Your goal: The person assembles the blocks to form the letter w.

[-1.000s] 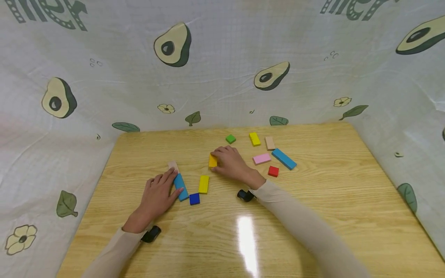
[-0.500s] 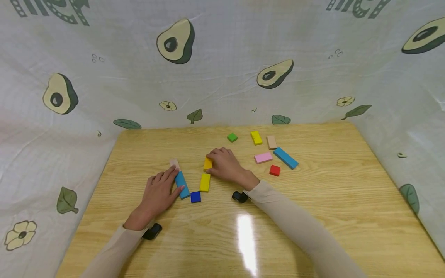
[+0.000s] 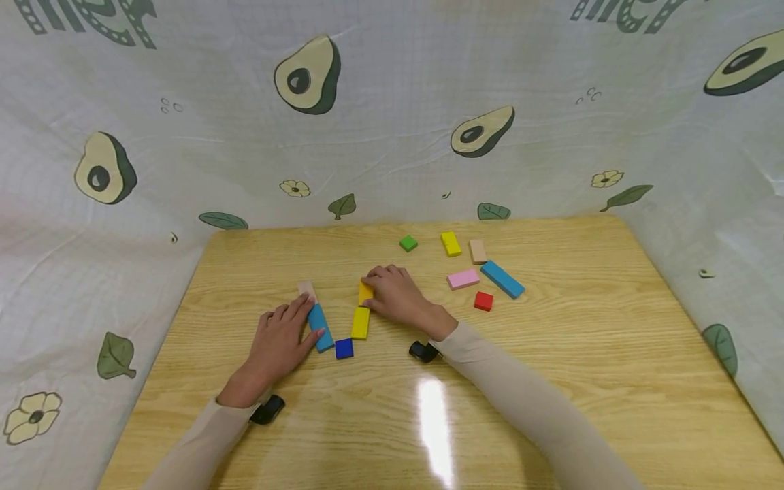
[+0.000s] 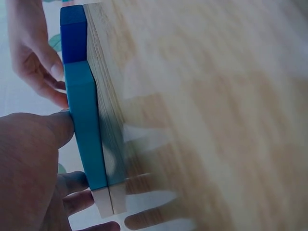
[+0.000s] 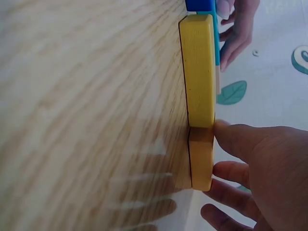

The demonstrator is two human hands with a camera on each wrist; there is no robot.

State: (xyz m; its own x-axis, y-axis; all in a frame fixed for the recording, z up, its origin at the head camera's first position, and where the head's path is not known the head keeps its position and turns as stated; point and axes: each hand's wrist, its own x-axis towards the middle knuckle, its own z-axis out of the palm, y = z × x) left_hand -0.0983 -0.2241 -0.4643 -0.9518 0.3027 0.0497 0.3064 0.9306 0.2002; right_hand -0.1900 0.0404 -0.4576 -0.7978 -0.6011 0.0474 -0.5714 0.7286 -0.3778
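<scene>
My left hand [image 3: 277, 346] rests on a light blue block [image 3: 321, 330], its thumb near the lower end and its fingertips by the joint with a pale pinkish block [image 3: 307, 290]. In the left wrist view those two blocks sit end to end. A dark blue block [image 3: 344, 348] stands at the light blue one's lower end, beside a yellow block [image 3: 361, 323]. My right hand [image 3: 398, 294] pinches an orange-yellow block [image 3: 365, 291]. Its thumb [image 5: 236, 137] lies near where that block meets the yellow block's upper end. Part of the orange-yellow block is hidden by the fingers.
Farther right on the wooden table [image 3: 551, 381] lie a green block [image 3: 408, 243], another yellow block [image 3: 450, 243], a tan block [image 3: 478, 251], a pink block [image 3: 463, 279], a second blue block [image 3: 502, 279] and a red block [image 3: 483, 301]. A patterned cloth [image 3: 392, 136] hangs behind.
My right hand has moved the orange-yellow block a little left and down, from apart to against the yellow block's upper end. The left hand has stayed put.
</scene>
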